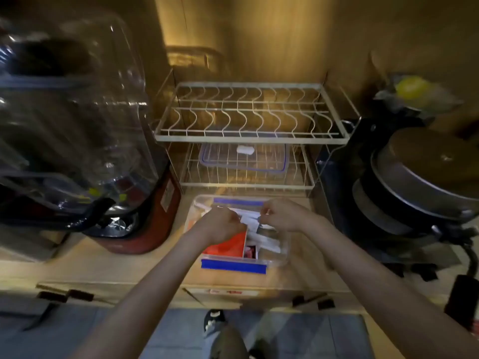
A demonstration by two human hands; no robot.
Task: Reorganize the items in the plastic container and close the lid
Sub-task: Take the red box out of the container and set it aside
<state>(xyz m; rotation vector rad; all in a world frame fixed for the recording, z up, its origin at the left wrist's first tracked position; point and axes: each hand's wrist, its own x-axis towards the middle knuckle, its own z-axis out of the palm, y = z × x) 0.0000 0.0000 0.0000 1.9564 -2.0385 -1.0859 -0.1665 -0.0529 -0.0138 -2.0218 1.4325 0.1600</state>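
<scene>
Plastic container (281, 251) sits lower centre of frame on the wooden counter (108, 270), open, blue latch (233, 266) on the near edge. Both hands over it: left hand (220, 225) curled, pinching white paper packets (250, 218); right hand (283, 215) pinching the same packets from the other side. Orange packet (228, 246) lies inside under the left hand. Lid (243, 158) is apart, on the lower tier of the wire dish rack (248, 136) just behind. Blender (140, 198) left, stacked pans (420, 182) right
</scene>
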